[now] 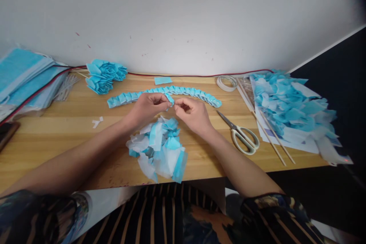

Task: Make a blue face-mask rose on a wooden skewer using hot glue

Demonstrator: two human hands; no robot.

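Between my two hands is a small folded strip of blue fabric (pixel 169 98). My left hand (pixel 150 106) pinches it between thumb and fingers. My right hand (pixel 194 112) has its fingertips closed at the strip's right edge, close against the left ones. Just behind the hands, a curved row of folded blue pieces (pixel 190 90) lies on the table; the left hand hides part of it. Below the hands sits a loose pile of blue and white fabric scraps (pixel 162 146).
Scissors (pixel 241 133) and two thin sticks (pixel 270 133) lie to the right, near a roll of white tape (pixel 227 82) and a large heap of blue scraps (pixel 297 106). Blue fabric flowers (pixel 104 74) and bagged blue sheets (pixel 25 76) are at left. A red-black cable (pixel 183 76) runs along the wall.
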